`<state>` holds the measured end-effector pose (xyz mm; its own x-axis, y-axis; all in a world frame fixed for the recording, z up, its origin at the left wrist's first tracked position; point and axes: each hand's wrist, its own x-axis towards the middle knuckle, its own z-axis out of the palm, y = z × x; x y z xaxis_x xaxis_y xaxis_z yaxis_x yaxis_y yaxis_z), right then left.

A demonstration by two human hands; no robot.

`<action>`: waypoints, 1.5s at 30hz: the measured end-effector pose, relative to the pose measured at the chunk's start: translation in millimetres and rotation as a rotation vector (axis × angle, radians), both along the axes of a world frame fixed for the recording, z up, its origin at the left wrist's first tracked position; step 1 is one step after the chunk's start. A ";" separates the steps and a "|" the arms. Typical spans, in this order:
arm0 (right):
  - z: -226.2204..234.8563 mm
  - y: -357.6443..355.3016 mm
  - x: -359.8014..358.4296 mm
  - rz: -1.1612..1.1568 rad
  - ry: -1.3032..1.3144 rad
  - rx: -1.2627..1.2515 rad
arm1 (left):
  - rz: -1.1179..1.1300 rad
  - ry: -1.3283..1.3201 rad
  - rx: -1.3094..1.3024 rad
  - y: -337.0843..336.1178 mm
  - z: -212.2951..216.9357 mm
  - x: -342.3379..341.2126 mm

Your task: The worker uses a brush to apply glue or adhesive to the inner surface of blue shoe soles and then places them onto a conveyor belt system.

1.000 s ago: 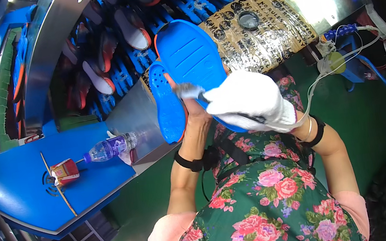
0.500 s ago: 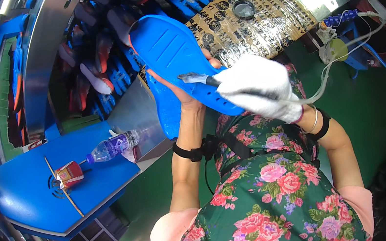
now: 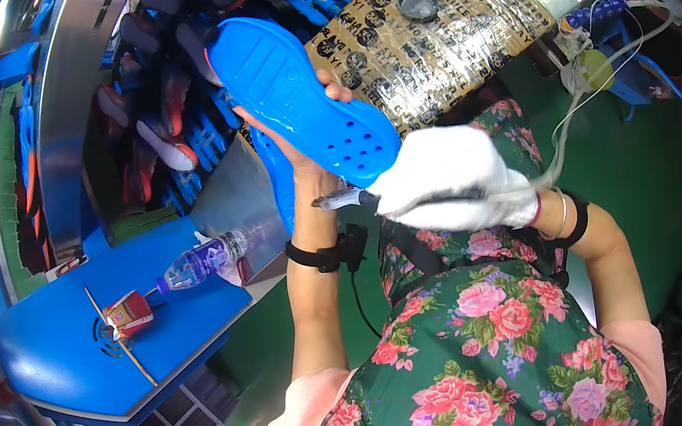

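My bare left hand grips a blue shoe sole from beneath, its fingertips curled over the right edge. Wet, glossy streaks mark the sole's middle, and small dark holes dot its lower end. A second blue sole hangs behind it, partly hidden by my left hand and wrist; what supports it cannot be made out. My right hand, in a white glove, is closed around a brush with a dark handle and a pale tube trailing back. The bristles are just below the first sole, in front of my left wrist.
A tape-wrapped cardboard sheet ahead carries a round dark dish. On the blue panel at left are a plastic bottle and a red box with a stick. Several shoe pieces stand beyond. Hoses hang at right.
My left hand has shifted up and left with the sole, which has tilted to show more holes. The brush has come off the sole and moved down to below its edge.
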<state>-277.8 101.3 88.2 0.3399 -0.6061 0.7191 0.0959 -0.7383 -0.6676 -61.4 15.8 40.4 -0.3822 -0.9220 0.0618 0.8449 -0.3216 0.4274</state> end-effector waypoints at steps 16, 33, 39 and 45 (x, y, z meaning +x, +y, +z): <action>-25.8 5.5 -0.7 -0.111 0.226 -0.205 | -0.534 -0.164 0.112 -48.7 12.1 6.5; -44.4 -26.7 -21.3 -0.046 -0.782 1.125 | 0.067 0.397 0.332 -17.1 -32.0 23.5; -59.1 -27.4 -12.2 -0.055 -0.795 1.198 | -0.067 0.007 0.432 65.8 7.2 20.3; -44.9 -28.8 -13.3 -0.065 -0.688 1.165 | -0.196 0.181 0.580 82.7 -2.8 11.6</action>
<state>-291.1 72.5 43.3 0.0701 -0.9757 -0.2078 0.6476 0.2030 -0.7345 -49.8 98.5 37.6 -0.5774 -0.7390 -0.3472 0.7895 -0.6138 -0.0065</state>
